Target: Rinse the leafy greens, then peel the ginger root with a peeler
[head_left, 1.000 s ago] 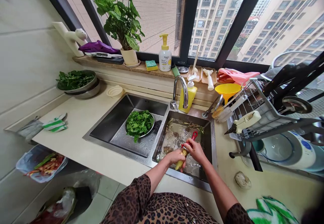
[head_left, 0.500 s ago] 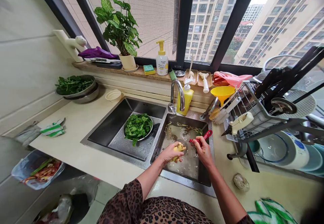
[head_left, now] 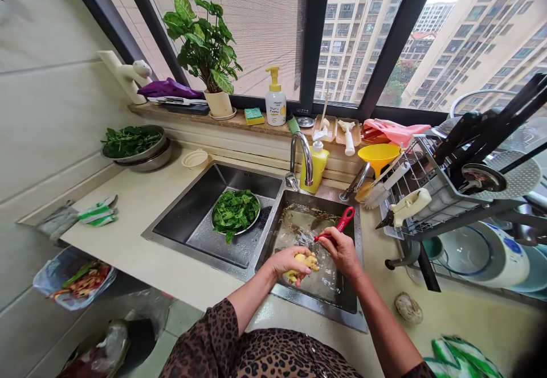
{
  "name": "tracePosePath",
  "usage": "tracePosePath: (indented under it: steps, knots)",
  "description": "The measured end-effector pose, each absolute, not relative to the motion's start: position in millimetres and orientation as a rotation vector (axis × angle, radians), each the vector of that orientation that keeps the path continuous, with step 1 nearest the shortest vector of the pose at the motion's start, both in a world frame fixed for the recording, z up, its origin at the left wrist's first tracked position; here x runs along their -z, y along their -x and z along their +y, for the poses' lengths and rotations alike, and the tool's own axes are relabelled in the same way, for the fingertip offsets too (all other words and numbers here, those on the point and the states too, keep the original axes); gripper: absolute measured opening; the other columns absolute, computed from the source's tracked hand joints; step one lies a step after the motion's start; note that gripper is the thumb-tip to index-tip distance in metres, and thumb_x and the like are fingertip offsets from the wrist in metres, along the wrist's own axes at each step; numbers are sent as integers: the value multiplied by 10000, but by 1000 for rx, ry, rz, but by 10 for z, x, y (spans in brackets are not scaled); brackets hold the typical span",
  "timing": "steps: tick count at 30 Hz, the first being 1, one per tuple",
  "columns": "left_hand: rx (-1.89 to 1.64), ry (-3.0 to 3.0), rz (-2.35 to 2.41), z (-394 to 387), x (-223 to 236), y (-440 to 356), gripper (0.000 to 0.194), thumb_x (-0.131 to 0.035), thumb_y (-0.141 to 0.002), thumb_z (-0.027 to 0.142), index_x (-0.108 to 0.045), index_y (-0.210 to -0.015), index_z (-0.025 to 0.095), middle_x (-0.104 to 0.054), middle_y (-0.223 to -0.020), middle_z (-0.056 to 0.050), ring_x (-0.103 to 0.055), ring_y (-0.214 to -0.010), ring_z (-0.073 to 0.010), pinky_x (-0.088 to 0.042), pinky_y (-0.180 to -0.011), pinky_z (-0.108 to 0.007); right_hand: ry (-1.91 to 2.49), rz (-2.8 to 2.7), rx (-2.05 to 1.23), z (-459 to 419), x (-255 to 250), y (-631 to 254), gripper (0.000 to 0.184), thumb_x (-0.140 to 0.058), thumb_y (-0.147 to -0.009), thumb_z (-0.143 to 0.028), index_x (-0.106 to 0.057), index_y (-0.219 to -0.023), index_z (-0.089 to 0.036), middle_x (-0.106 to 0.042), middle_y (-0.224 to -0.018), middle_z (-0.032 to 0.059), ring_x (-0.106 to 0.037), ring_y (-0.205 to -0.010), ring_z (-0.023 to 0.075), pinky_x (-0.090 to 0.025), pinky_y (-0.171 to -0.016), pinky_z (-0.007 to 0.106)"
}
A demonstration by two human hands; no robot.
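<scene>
Over the right sink basin [head_left: 273, 235], my left hand [head_left: 288, 264] is closed around a pale yellow, knobbly piece of ginger [head_left: 306, 261], partly peeled. My right hand [head_left: 343, 253] grips a red-handled peeler [head_left: 345, 218], its handle slanting up to the right and its head mostly hidden by my fingers. The peeler is a short way from the ginger, to its right. Below both hands lies cloudy water with peel scraps [head_left: 294, 218] in the basin.
In the left basin a bowl of leafy greens [head_left: 236, 212] stands under the faucet's [head_left: 308, 173] left side. A knife and utensil rack [head_left: 427, 190] crowds the right. A brown lump [head_left: 408, 308] and a striped cloth [head_left: 464, 358] lie on the right counter.
The peeler has drawn back slightly and its handle now points more upward. My left hand has shifted a little lower with the ginger. The whole view has moved slightly.
</scene>
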State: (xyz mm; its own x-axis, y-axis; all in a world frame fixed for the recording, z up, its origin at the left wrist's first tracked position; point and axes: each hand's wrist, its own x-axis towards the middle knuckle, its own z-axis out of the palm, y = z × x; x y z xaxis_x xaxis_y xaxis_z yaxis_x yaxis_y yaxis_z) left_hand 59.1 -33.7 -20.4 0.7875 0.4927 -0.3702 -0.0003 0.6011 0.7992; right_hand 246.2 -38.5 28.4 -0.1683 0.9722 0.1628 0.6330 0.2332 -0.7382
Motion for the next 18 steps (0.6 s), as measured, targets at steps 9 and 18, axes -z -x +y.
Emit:
tracePosePath:
  steps: [9, 18]
  knots:
    - [-270, -891, 597, -326, 178, -601, 519, -770, -525, 315, -522, -950, 150, -623, -644, -6, -555, -400, -112, -389, -373, -179, 1413, -1844, -786, -370, -284, -2496, 243, -478, -841, -410, -569, -811, -187, -598, -698, 6, -500, -592, 116, -372, -563, 206]
    - [-247, -981, 629, -274, 237, -644, 361, -744, -529, 272, -584, -817, 125, -566, -548, 32, -510, -377, -80, -400, -366, -184, 1249, -1974, -963, -441, -412, -2467, 232, -503, -839, -383, -603, -911, -187, -621, -779, 17, -512, -650, 115, -386, -613, 214]
